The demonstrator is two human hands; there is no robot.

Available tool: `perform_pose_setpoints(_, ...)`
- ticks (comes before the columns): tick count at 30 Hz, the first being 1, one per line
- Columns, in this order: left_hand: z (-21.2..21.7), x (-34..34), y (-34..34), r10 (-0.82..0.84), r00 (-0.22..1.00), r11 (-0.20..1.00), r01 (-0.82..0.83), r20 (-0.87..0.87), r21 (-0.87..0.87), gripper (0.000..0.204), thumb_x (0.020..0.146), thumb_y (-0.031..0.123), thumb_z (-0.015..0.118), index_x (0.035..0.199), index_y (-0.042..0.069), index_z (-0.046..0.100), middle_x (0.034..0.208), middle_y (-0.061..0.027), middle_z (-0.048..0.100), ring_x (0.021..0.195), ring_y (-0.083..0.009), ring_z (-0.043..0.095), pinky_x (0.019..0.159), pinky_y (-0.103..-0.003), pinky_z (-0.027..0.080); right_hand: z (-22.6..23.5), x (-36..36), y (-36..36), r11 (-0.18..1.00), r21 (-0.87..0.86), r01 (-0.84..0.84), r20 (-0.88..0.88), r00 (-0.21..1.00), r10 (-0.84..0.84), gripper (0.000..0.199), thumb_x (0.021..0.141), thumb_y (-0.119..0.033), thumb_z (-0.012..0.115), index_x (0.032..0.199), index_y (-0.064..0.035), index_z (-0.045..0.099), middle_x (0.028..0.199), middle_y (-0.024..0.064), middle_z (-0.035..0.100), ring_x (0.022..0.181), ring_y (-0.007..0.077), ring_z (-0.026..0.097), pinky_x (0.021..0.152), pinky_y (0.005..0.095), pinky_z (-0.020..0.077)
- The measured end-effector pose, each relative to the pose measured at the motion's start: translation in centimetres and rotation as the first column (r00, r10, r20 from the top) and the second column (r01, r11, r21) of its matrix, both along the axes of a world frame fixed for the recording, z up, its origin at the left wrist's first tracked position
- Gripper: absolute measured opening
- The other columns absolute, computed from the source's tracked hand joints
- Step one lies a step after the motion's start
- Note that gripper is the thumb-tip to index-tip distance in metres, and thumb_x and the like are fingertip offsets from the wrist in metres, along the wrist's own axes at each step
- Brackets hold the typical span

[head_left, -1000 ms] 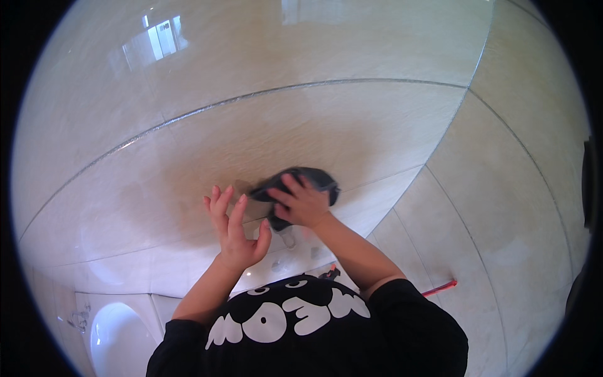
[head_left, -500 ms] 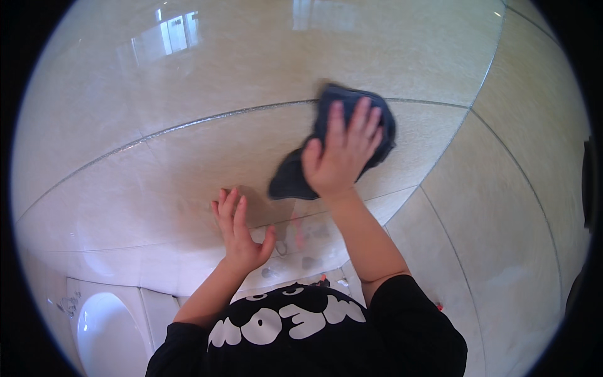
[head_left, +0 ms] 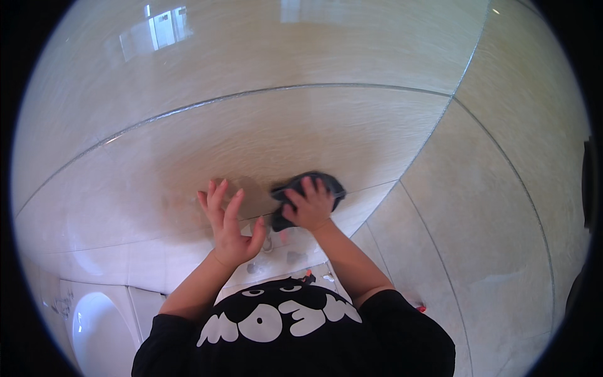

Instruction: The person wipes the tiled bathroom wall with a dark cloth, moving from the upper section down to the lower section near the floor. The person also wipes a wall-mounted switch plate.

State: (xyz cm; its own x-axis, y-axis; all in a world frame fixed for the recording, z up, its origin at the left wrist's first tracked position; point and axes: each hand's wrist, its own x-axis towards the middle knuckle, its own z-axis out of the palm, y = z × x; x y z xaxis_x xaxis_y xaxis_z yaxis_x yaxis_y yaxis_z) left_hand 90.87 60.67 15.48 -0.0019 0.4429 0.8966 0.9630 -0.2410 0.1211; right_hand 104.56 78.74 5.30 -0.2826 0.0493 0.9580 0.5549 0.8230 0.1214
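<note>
Right hand (head_left: 309, 207) is up on the tiled wall (head_left: 264, 132), fingers spread over a dark cloth (head_left: 314, 185) and pressing it flat against the glossy beige tile. The cloth bunches out past the fingertips at the top and a fold of it hangs below the heel of the palm on the thumb side, so the hold looks like a loose, flat-palmed press rather than a tight fist: fingers curled only a little, cloth pinned between palm and wall. Left hand (head_left: 230, 227) is beside it, just to the left of the cloth, open with the fingers fanned and holding nothing; whether its fingertips actually rest on the tile, I cannot tell from here. As for handling, the cloth reads as soft, limp and light, and it takes whatever shape the palm gives it. The tile under it is shiny and likely slick, so I would judge the cloth slides easily and could slip out from under a lazy hand. The best hold looks to be the middle of the wad, with the loose edges tucked under the fingers. Below the wrists, a white toilet (head_left: 94, 327) sits at the lower left, well apart from both hands.
</note>
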Motion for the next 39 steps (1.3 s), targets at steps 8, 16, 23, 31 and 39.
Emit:
perform_pose_setpoints(8,-2.2,-0.4,3.3,0.137,0.983,0.989,-0.129,-0.125,0.066,0.071,0.075,0.017,0.068,0.138,0.001,0.040,0.150,-0.0225,0.032,0.145,-0.0439,0.016,0.114,-0.056,-0.005,8.9,6.6,5.1,0.985,-0.139,0.105,-0.284,0.948,-0.141,0.061,0.088,-0.035,0.047,0.137,0.0004,0.045,0.151,0.0309,0.026,0.140,0.0505,0.021,0.109,0.0625,0.0156)
perform_pose_setpoints(16,-3.2,-0.3,4.6,0.121,0.991,0.975,-0.108,-0.053,0.194,0.060,0.079,0.022,0.065,0.133,0.004,0.047,0.144,-0.0193,0.044,0.144,-0.0414,0.021,0.116,-0.053,-0.004,17.5,0.5,-0.4,0.989,-0.113,0.094,-0.232,0.966,-0.118,0.063,0.091,-0.040,0.044,0.142,-0.0034,0.042,0.150,0.0315,0.027,0.139,0.0524,0.022,0.109,0.0631,0.0142)
perform_pose_setpoints(23,-3.3,-0.2,4.8,0.116,0.993,0.970,-0.105,-0.039,0.217,0.056,0.083,0.023,0.060,0.134,0.004,0.046,0.143,-0.0198,0.044,0.143,-0.0414,0.024,0.116,-0.053,-0.002,11.0,-0.9,-1.0,0.998,0.058,0.008,-0.035,0.999,-0.006,0.045,0.084,-0.044,0.051,0.125,-0.0277,0.062,0.147,0.0167,0.040,0.134,0.0421,0.034,0.101,0.0560,0.0250)
perform_pose_setpoints(31,-3.2,-0.5,4.6,0.158,0.979,0.978,-0.137,-0.130,0.157,0.056,0.086,0.024,0.058,0.135,0.000,0.044,0.147,-0.0243,0.036,0.145,-0.0433,0.016,0.115,-0.053,-0.003,-1.7,8.3,7.2,0.993,-0.052,0.107,-0.066,0.992,-0.111,0.056,0.087,-0.046,0.048,0.128,-0.0087,0.052,0.151,0.0297,0.025,0.139,0.0527,0.020,0.107,0.0687,0.0134)
perform_pose_setpoints(39,-3.0,-0.2,4.5,0.218,0.963,0.972,-0.200,-0.158,0.120,0.058,0.083,0.024,0.060,0.134,0.001,0.046,0.148,-0.0237,0.035,0.145,-0.0440,0.012,0.115,-0.055,-0.005,12.2,8.3,6.6,0.953,-0.294,0.071,-0.462,0.863,-0.207,0.065,0.097,-0.035,0.038,0.148,0.0031,0.026,0.155,0.0307,0.015,0.143,0.0494,0.011,0.113,0.0583,0.0090)
